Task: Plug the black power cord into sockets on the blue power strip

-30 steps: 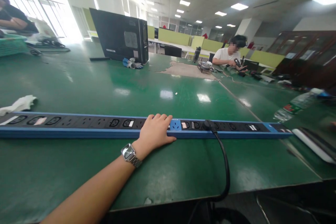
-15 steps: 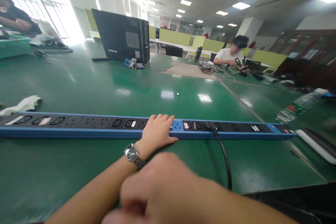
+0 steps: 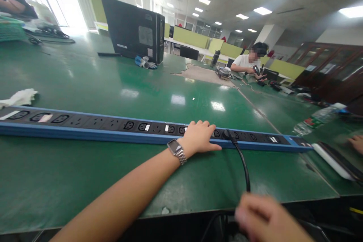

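Observation:
A long blue-and-black power strip [image 3: 93, 124] with rows of sockets lies across the green table. My left hand [image 3: 200, 136], wearing a metal-band watch [image 3: 176, 150] at the wrist, grips over the strip right of its middle, with fingers on top and thumb along the near edge. A black plug [image 3: 228, 135] sits in a socket just right of that hand. Its power cord [image 3: 244, 168] runs down to the table's near edge. My right hand [image 3: 259, 211], blurred and with curled fingers, is beside the cord's lower part. What it holds, if anything, is hidden.
A black computer case [image 3: 133, 32] stands at the back with gloves [image 3: 145, 62] before it. A plastic bottle [image 3: 319, 119] lies at the right, near a black-and-white device [image 3: 333, 160]. Another person [image 3: 246, 62] works at the far side. Another hand [image 3: 356, 143] shows at the right edge.
My left hand has shifted right along the strip, nearer the plug. My right hand has gone from low centre to the right, beside the cord. Another hand has appeared at the right edge.

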The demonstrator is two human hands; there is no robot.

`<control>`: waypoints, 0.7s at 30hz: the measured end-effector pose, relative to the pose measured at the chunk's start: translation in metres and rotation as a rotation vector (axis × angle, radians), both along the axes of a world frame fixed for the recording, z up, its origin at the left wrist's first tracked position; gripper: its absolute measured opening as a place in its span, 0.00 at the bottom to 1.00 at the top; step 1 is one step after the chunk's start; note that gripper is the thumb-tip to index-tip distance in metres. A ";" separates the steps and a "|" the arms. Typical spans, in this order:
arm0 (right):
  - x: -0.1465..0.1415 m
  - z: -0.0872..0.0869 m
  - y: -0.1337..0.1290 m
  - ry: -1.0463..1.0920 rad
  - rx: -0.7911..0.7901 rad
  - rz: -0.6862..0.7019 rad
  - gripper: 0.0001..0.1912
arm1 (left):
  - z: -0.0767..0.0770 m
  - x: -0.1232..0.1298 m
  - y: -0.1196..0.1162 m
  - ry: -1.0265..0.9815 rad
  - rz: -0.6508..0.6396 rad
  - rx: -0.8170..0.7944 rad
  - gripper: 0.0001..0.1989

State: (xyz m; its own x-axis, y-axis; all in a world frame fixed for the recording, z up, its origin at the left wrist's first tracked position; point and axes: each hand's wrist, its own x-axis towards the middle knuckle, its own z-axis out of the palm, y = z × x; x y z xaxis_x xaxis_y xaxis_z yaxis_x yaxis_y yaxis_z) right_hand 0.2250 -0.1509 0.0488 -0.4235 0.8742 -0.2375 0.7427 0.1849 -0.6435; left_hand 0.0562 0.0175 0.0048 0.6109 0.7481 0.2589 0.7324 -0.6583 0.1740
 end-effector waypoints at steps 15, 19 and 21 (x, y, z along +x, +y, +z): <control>0.021 -0.001 0.144 -0.130 -0.223 -0.551 0.25 | -0.002 0.047 -0.003 -0.008 0.125 -0.013 0.29; 0.021 -0.002 0.139 0.027 -0.180 -0.643 0.22 | -0.002 0.048 -0.003 -0.007 0.125 -0.004 0.29; 0.020 -0.006 0.139 0.091 -0.163 -0.692 0.21 | -0.002 0.048 -0.004 -0.002 0.121 0.001 0.29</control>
State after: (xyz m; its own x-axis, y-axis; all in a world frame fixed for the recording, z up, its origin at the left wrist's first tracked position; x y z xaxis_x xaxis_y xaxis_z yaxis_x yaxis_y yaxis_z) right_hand 0.2451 -0.0118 0.0425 0.1905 0.9059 -0.3781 0.5968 -0.4127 -0.6881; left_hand 0.1043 0.0138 0.0026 0.5155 0.8163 0.2607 0.8062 -0.5651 0.1753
